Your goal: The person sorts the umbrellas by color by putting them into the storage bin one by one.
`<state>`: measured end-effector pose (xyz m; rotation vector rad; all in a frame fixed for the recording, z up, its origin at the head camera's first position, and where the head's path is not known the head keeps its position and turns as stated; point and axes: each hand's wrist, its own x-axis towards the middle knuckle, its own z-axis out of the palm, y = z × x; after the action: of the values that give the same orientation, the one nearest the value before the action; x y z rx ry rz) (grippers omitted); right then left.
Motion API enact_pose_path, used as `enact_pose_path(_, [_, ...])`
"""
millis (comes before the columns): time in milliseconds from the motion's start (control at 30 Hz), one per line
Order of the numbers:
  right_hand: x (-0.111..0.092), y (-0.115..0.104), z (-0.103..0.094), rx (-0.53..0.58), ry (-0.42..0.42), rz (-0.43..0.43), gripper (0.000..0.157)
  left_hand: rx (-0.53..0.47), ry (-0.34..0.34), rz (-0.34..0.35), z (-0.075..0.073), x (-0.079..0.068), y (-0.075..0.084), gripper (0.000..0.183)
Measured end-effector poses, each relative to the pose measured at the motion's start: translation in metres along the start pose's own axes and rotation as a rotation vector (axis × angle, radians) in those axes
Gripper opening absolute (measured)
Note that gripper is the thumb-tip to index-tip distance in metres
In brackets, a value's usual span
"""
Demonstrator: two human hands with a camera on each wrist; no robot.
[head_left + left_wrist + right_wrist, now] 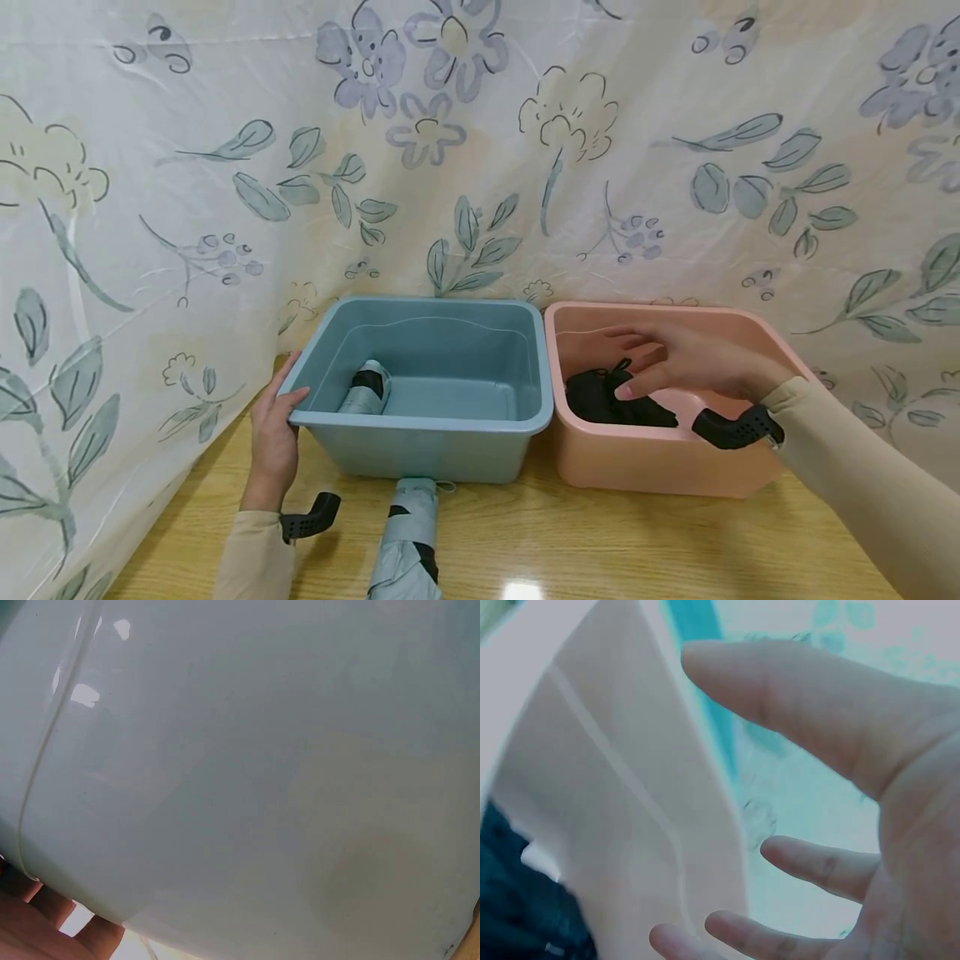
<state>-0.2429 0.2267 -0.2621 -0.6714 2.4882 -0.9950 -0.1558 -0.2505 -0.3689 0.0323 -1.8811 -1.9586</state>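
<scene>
My left hand (273, 433) holds the left rim of a blue plastic bin (435, 450), thumb over the front corner and fingers along the outer side. The bin's pale wall (247, 787) fills the left wrist view, my fingers at its lower left. Inside that bin leans a light blue and black rolled cloth item (367, 388). Over the pink bin (660, 462) is my right hand (682, 362), fingers spread and holding nothing. Below its thumb lies a black cloth bundle with a cord (600, 398), also seen as dark fabric (529, 900) in the right wrist view.
In front of the blue bin, a folded light blue umbrella with black patches (411, 542) lies on the wooden table (600, 542). A flower-printed curtain (480, 167) hangs behind both bins and along the left. The bins stand side by side.
</scene>
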Motion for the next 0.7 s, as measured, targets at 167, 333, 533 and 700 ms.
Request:
enact_pose_path(167, [-0.018, -0.02, 0.008, -0.031, 0.06, -0.065, 0.077, 0.007, -0.005, -0.001, -0.001, 0.0, 0.0, 0.051])
enact_pose_path(333, [-0.031, -0.034, 0.024, -0.027, 0.1, -0.149, 0.071, 0.007, -0.009, -0.002, -0.002, 0.0, -0.001, 0.051])
enact_pose_path(533, [-0.038, -0.047, 0.046, 0.018, 0.137, -0.28, 0.068, -0.007, -0.014, 0.0, -0.002, 0.0, 0.0, 0.05])
enact_pose_path(700, [-0.048, -0.062, 0.069, 0.009, 0.215, -0.279, 0.064, -0.006, -0.015, 0.007, -0.001, 0.0, 0.0, 0.05])
